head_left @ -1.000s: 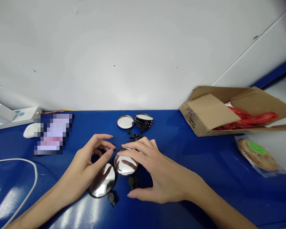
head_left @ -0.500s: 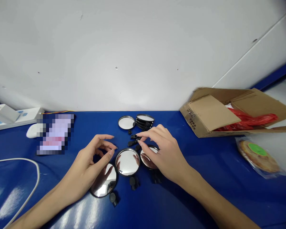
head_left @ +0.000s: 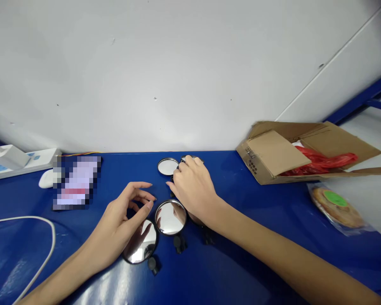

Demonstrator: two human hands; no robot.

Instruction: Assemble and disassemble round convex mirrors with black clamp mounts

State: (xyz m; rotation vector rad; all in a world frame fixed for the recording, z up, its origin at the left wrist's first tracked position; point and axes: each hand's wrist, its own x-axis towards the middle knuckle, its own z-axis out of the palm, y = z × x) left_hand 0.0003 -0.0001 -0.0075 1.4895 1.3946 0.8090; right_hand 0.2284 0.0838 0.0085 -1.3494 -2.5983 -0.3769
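My right hand [head_left: 193, 188] is curled over the stack of round mirrors [head_left: 192, 159] at the back, mostly hiding it, and its fingertips reach down by the small black parts. A single round mirror [head_left: 167, 166] lies just left of that hand. My left hand [head_left: 120, 218] rests open on the blue tabletop [head_left: 273, 199], holding nothing, beside a convex mirror [head_left: 141, 241]. Another convex mirror [head_left: 170, 217] lies between my hands. A black mirror mount [head_left: 178, 243] sits below it, and a second mount [head_left: 154, 264] lies below the left mirror.
A cardboard box [head_left: 305, 152] with a red plastic bag [head_left: 319, 163] stands at the right. Nearby lies a wrapped round food packet [head_left: 336, 207]. To the left are a pixelated flat item [head_left: 78, 182], a white mouse [head_left: 47, 179], a power strip [head_left: 22, 163] and a white cable [head_left: 53, 241].
My right hand has moved back from the mirror near it and now covers the stack and the small black parts. My left hand has hardly moved. The view has shifted slightly.
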